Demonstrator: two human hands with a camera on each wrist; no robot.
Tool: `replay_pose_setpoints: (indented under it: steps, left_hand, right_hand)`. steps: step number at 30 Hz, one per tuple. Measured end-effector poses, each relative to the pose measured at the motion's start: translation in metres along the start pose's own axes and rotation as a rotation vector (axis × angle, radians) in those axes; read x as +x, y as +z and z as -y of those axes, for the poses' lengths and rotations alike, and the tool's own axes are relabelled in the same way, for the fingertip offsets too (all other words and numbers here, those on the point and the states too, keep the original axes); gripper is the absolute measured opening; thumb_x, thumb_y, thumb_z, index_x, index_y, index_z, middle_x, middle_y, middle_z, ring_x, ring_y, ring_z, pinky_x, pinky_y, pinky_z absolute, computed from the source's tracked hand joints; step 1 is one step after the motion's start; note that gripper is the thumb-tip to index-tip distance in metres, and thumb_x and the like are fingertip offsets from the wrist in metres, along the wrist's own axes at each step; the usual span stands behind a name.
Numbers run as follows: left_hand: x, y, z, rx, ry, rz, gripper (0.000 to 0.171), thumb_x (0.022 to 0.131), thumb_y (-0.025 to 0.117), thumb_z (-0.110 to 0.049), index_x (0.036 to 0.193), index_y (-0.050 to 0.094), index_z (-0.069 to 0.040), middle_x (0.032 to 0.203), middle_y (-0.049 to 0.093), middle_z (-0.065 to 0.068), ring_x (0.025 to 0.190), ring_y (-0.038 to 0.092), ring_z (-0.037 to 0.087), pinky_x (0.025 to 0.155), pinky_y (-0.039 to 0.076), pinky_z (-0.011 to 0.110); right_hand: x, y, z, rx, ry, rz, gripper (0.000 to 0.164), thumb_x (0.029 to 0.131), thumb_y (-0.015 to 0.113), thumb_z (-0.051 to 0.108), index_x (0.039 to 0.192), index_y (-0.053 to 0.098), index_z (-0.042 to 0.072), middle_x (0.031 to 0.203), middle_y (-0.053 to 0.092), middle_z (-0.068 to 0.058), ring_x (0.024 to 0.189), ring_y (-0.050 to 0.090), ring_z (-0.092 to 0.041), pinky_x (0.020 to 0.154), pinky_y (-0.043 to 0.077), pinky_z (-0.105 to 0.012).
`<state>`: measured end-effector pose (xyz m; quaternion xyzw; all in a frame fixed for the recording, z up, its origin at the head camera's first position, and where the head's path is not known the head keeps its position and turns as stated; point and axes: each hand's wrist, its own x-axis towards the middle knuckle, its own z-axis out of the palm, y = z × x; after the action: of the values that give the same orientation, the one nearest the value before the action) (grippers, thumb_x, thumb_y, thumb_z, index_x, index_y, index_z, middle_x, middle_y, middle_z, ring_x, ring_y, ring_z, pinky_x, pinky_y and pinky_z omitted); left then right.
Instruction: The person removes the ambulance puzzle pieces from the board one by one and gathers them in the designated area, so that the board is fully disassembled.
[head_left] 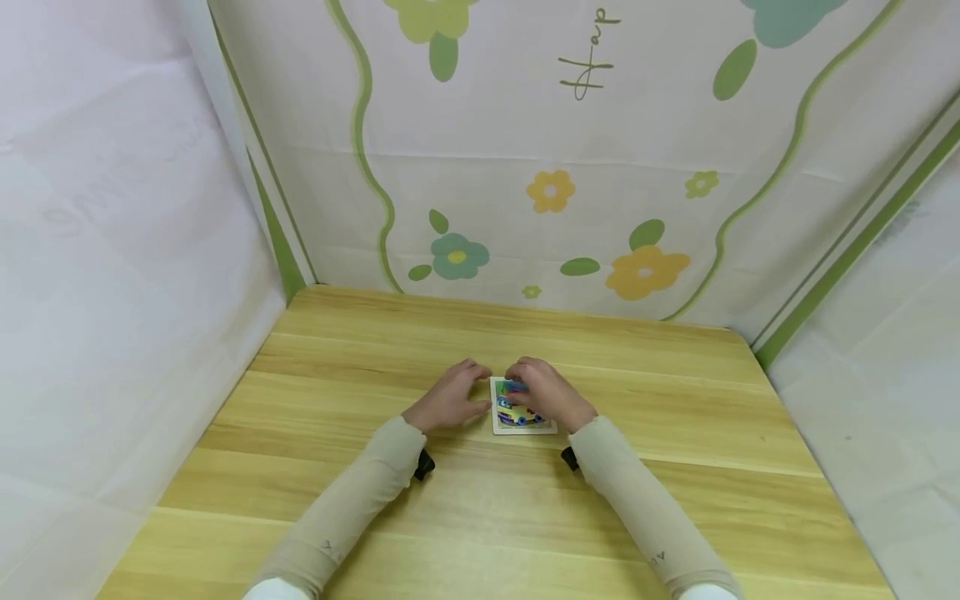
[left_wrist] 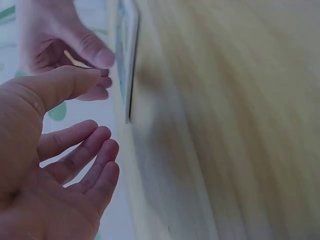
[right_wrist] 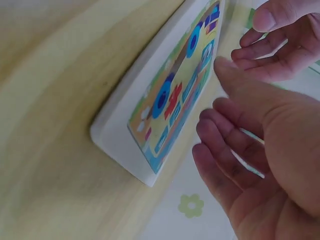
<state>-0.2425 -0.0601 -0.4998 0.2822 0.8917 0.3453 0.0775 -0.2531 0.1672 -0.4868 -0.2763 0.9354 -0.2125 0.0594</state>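
Note:
A small square board with a white frame and a colourful cartoon vehicle picture [head_left: 517, 419] lies flat on the table. My left hand [head_left: 452, 397] is just left of the board, fingers spread and loosely bent with nothing between them; in the left wrist view that hand [left_wrist: 60, 165] shows a bare palm. Over the board's right part reaches my right hand [head_left: 549, 394], covering some of the picture. The right wrist view shows this hand [right_wrist: 265, 145] with relaxed fingers and thumb apart, holding nothing, beside the picture board [right_wrist: 165, 100].
A wood-grain table [head_left: 480, 517] carries the board. White cloth with printed flowers [head_left: 551, 192] hangs behind it, and pale cloth walls [head_left: 112, 292] stand at the left and right. Dark wrist straps [head_left: 424, 464] show under both sleeves.

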Motion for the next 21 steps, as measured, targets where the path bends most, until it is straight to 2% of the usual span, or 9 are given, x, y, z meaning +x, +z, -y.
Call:
replay_pose_setpoints:
  steps: [6,11,21]
  left_hand:
    - [0.009,0.0,0.003,-0.129,-0.058,-0.004,0.056,0.098,0.076,-0.019,0.146,0.055,0.001,0.143,0.06,0.018,0.135,0.058,0.035,0.114,0.049,0.049]
    - [0.013,0.0,0.003,-0.127,-0.089,0.004,0.057,0.097,0.077,-0.019,0.146,0.056,0.0,0.143,0.06,0.016,0.135,0.058,0.033,0.116,0.047,0.048]
    - [0.018,0.006,0.011,-0.158,-0.12,-0.005,0.054,0.094,0.08,-0.018,0.141,0.061,0.0,0.138,0.063,0.015,0.128,0.06,0.031,0.113,0.049,0.046]
  right_hand:
    - [0.007,-0.007,-0.003,0.0,-0.049,0.071,0.033,0.094,0.081,0.014,0.122,0.073,-0.002,0.112,0.072,-0.013,0.098,0.07,-0.023,0.085,0.061,-0.035]
    - [0.013,-0.008,-0.006,-0.056,-0.095,0.092,0.032,0.093,0.082,0.015,0.119,0.074,-0.001,0.111,0.073,-0.013,0.098,0.07,-0.024,0.086,0.061,-0.034]
    - [0.022,-0.008,-0.008,-0.065,-0.081,0.133,0.029,0.093,0.082,0.015,0.117,0.076,0.001,0.112,0.072,-0.012,0.102,0.069,-0.023,0.092,0.06,-0.039]
